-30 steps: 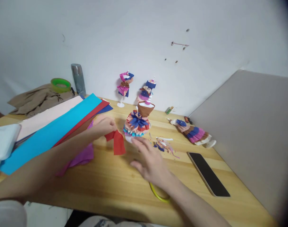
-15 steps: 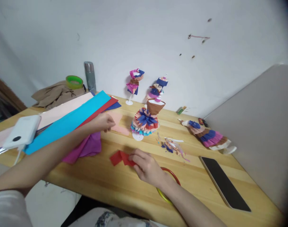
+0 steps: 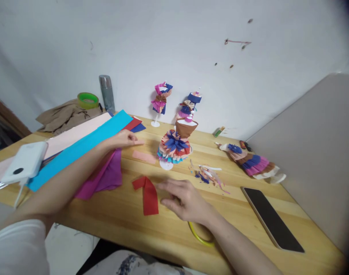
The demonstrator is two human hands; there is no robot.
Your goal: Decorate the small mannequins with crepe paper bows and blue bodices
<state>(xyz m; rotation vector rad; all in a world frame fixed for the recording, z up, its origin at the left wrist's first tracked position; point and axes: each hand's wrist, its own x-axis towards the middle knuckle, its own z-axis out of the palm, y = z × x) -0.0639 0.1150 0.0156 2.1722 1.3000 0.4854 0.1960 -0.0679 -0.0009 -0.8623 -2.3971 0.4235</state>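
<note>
Pinched between the fingertips of my left hand (image 3: 124,139) is the end of a pale pink paper strip, over the table just left of the ruffled paper dress (image 3: 176,143). Another pink strip (image 3: 144,156) lies flat below it. A folded red paper strip (image 3: 150,196) rests on the table. Just right of it is my right hand (image 3: 181,198), fingers apart and holding nothing. The dress stands on a white base, with a brown top and a blue and pink flower.
Blue crepe paper (image 3: 85,147) and magenta paper (image 3: 111,177) lie left. Behind are a flask (image 3: 107,93), green tape (image 3: 88,100) and two small dress stands. Paper scraps (image 3: 207,175), a phone (image 3: 272,217), a lying dress (image 3: 253,162) and a yellow ring (image 3: 199,237) are right.
My right hand has let go of the red strip, which now hangs open lower on the table, and shifted right. My left hand has lifted one pink piece slightly apart from the other.
</note>
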